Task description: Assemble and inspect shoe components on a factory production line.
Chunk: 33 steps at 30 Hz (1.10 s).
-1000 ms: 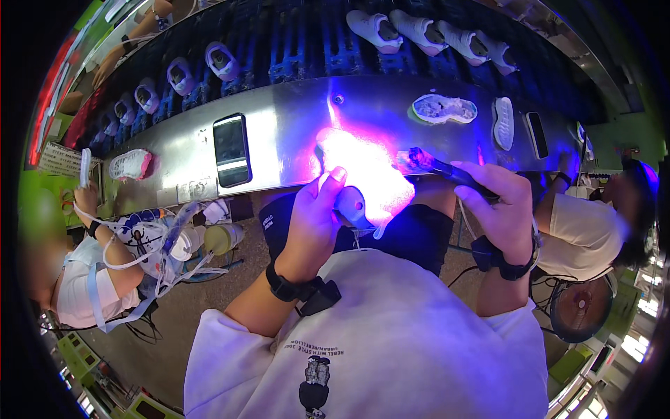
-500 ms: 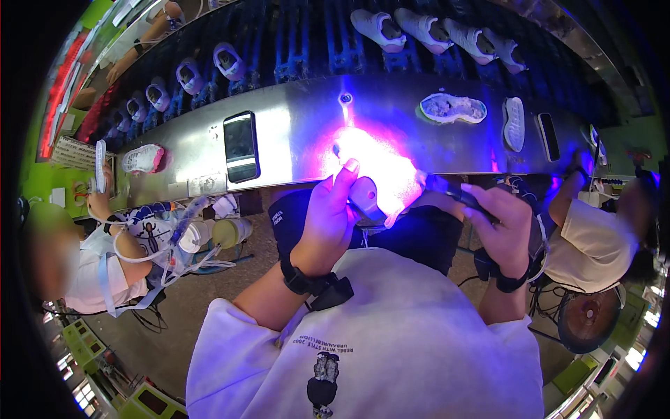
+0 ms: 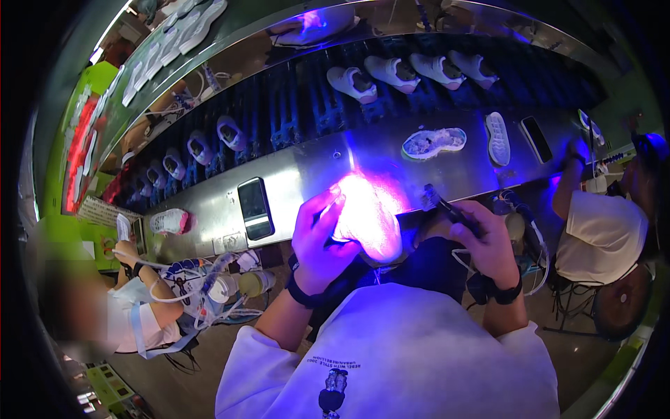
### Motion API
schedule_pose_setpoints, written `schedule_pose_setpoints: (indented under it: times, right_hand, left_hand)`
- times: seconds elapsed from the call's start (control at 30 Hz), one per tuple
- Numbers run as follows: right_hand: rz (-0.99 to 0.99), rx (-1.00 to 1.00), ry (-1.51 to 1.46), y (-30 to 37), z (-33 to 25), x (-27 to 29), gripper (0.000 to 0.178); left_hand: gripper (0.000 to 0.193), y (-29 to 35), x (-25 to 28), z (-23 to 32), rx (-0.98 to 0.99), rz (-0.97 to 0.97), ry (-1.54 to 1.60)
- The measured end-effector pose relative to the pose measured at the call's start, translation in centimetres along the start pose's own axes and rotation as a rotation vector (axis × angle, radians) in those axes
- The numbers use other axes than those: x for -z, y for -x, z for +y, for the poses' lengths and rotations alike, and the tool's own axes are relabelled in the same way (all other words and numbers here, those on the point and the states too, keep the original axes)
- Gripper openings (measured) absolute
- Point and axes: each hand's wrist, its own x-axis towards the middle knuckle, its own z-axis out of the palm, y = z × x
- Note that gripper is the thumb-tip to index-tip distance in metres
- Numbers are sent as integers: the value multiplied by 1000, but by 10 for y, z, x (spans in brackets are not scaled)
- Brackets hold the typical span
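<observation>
Under a glaring violet-pink light, my left hand (image 3: 317, 241) grips a shoe (image 3: 370, 223) by its left side, thumb on top and fingers wrapped round. Glare washes out most of the shoe's surface, so its details are lost. My right hand (image 3: 483, 234) is closed round the dark handle of a small brush (image 3: 434, 198). The bristle end points up and left, a little apart from the shoe's right side. Beyond it on the metal bench lie a pale sole with a rough, blotchy inner face (image 3: 433, 143) and a white sole (image 3: 497, 139).
A phone (image 3: 255, 208) lies on the metal bench (image 3: 300, 167) to the left, another dark phone (image 3: 536, 139) to the right. White shoes (image 3: 393, 73) stand along the dark roller conveyor (image 3: 293, 112) behind. Co-workers sit at both sides, near hoses and pots (image 3: 257, 282).
The shoe has turned in my left hand, and its dark part facing me no longer shows. The brush now stands farther from it. The whole view has tilted and shifted.
</observation>
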Motion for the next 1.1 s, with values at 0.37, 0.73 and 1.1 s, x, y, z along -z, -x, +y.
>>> schedule_pose_setpoints:
  times: [0.37,0.73,1.1]
  right_hand:
    - [-72,283,207,7,-51,0,39]
    - [-125,364,289,1,-31,1,41]
    - [-182,100,208,-6,3,7,40]
  left_hand:
    - [44,-6,19,-11,-513,-110,-317]
    - [44,-3,10,-9,-531,-151,-286]
    - [61,-4,-9,-33,-20,-208,-109]
